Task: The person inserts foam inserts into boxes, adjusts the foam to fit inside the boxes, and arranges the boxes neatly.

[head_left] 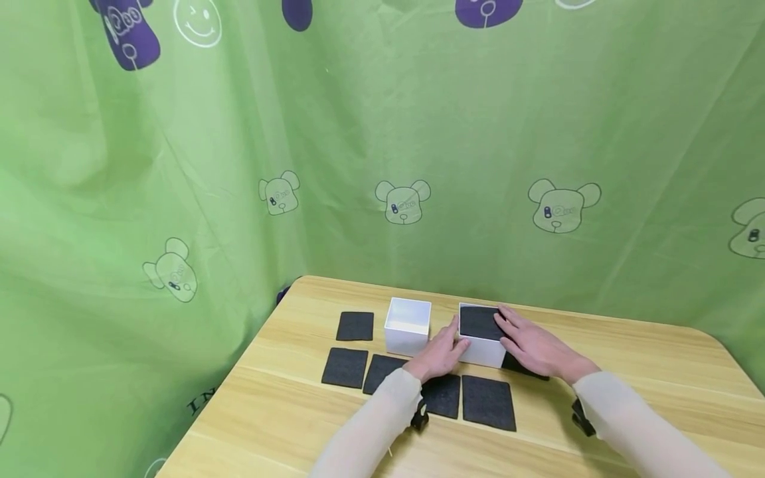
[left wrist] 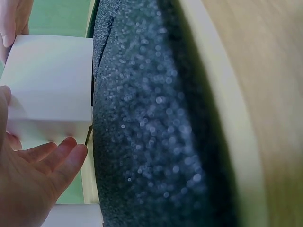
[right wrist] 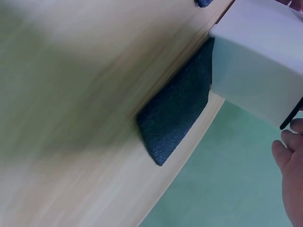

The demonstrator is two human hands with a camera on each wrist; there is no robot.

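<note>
Two white square boxes stand near the back of the table. The right white box (head_left: 483, 352) has a black foam square (head_left: 480, 322) lying across its open top. My left hand (head_left: 440, 352) touches this box at its left side, fingers fairly straight along the wall and thumb at the front face. On the other side, my right hand (head_left: 534, 345) rests its spread fingertips on the right edge of the foam square. In the right wrist view, the right fingers (right wrist: 294, 137) are at the thin black edge along the box's rim. The left white box (head_left: 408, 325) is open-topped, beside my left hand.
Black foam squares lie flat on the wooden table (head_left: 287, 398): a back-left square (head_left: 355, 326), a front-left square (head_left: 344, 367), a front-right square (head_left: 489, 402) and several others, some partly under my arms. A green curtain (head_left: 466, 252) hangs behind the table's back edge.
</note>
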